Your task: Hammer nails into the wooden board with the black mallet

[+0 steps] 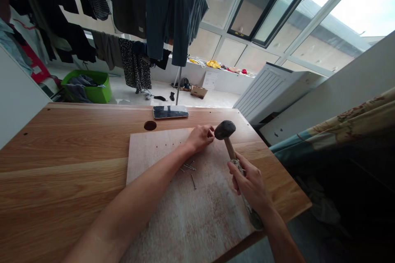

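Green basket (92, 90) far left on floor, phone (170, 111) at desk's back edge, round hole (149, 125) in desk (61, 164). Plywood board (160, 197) flat on desk. Loose nails (189, 168) scattered mid-board, near left forearm. Left hand (200, 137) fingertips pressed together, pinching something tiny at board's far edge, probably a nail, too small to confirm. Hammer (225, 130) head just right of those fingers, nearly touching. Right hand (249, 183) wrapped tight around handle, mid-shaft. Likely risks: struck fingertips given that closeness; glancing blow bending nail; unclamped board shifting; loose nails bouncing off.
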Available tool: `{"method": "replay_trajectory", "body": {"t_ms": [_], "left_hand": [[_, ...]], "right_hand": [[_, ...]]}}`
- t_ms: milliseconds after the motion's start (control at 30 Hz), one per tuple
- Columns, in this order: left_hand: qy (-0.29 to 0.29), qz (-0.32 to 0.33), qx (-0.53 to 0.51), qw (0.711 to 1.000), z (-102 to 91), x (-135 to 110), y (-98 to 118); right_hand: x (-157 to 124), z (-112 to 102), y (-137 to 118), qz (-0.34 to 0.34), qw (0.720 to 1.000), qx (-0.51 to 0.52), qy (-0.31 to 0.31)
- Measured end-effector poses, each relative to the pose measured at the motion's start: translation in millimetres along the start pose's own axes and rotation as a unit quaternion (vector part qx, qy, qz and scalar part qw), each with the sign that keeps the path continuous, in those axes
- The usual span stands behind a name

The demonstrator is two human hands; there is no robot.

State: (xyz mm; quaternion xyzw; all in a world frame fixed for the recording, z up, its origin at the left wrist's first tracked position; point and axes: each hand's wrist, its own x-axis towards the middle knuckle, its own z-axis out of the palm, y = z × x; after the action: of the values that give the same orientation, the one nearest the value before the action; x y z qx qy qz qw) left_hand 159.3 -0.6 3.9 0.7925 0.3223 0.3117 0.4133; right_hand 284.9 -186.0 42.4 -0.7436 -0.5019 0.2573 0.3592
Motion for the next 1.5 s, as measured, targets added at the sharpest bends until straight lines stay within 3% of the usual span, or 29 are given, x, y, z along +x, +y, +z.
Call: {"method": "replay_trajectory", "body": {"t_ms": [200,300,367,500,567,633,767,867,967,1067,1267,1367,1500], "left_hand": [[-0.03,0.004,0.012,0.999,-2.9,1,2],[-0.054,0.001,0.031,0.998,-19.0,0,8],[-0.101,0.002,0.103,0.99,-37.4,-6,17],[-0.271,0.028,0.311,0.91,-71.3,-28,46],[-0.305,0.03,0.36,0.881,-76.6,-42,58],[-0.312,0.032,0.379,0.871,-73.3,-53,64],[-0.298,0.061,0.378,0.874,-58.4,-64,67],[-0.253,0.093,0.34,0.901,-54.5,-57,63],[-0.173,0.115,0.23,0.951,-55.0,-38,51],[-0.108,0.081,0.053,0.989,-50.5,-16,29],[-0.029,0.042,-0.046,0.998,-31.1,-9,-10],[-0.001,0.053,-0.059,0.997,-26.6,-13,-15],[-0.005,0.084,-0.02,0.996,-25.4,-14,-15]], "right_hand": [[-4,2,-1,-0.004,1.0,0.003,-0.001],[-11,5,2,-0.004,0.999,0.043,0.01],[-16,7,6,0.005,0.997,0.081,0.019],[-17,9,12,0.042,0.988,0.146,0.004],[-16,10,12,0.055,0.986,0.155,0.006],[-14,10,11,0.062,0.986,0.154,0.011],[-13,11,13,0.065,0.988,0.143,0.011],[-14,12,16,0.063,0.987,0.144,0.011],[-14,11,16,0.064,0.987,0.149,0.012],[-14,11,15,0.066,0.986,0.151,0.015],[-15,11,14,0.062,0.985,0.162,0.013],[-15,10,15,0.06,0.985,0.161,0.012],[-16,10,18,0.054,0.983,0.174,0.002]]}}
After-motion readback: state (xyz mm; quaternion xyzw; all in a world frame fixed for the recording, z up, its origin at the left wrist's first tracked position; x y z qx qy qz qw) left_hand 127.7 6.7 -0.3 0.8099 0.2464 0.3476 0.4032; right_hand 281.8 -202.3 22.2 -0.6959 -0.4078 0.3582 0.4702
